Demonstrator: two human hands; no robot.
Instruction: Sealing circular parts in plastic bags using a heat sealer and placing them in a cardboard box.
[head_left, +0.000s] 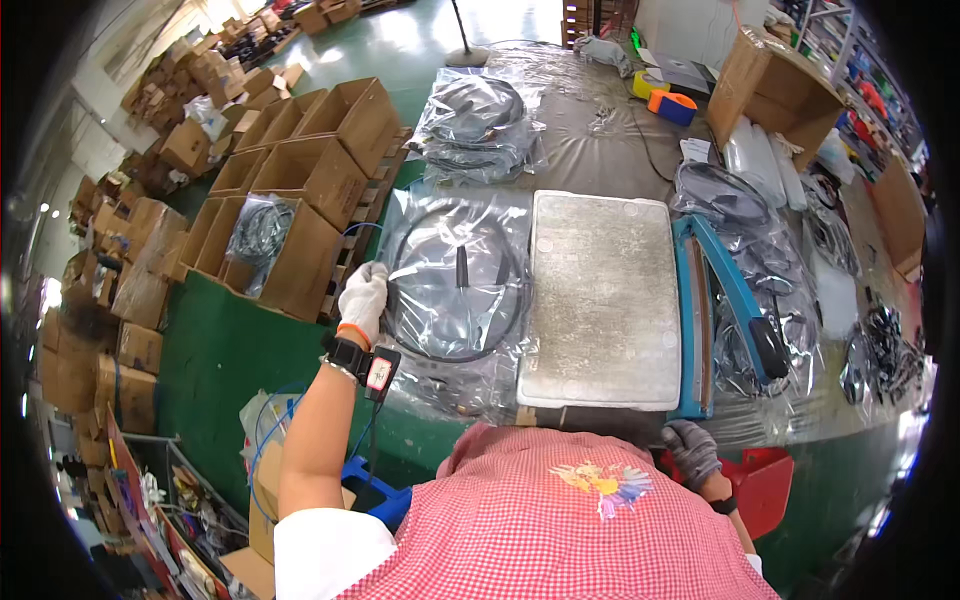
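My left hand [365, 298], in a white glove, is closed at the left edge of a clear plastic bag [425, 222]. Inside that bag lies a coiled black cable [405, 325], flat on the table. Gloved in grey, my right hand [692, 452] is low by the table's front edge, fingers loosely bent and apart, with nothing visible in it. A white foam slab [600, 300] lies right of the bag. Beside the slab stands a blue hand sealer [735, 285], its black-tipped arm raised.
Bagged coils are stacked [470, 125] behind. More bagged cables [725, 195] lie right of the sealer. Tape rolls [670, 105] and an open carton [770, 90] are at the far right. Cartons [310, 175] stand on a pallet at left. A red plastic item [765, 490] is below the table.
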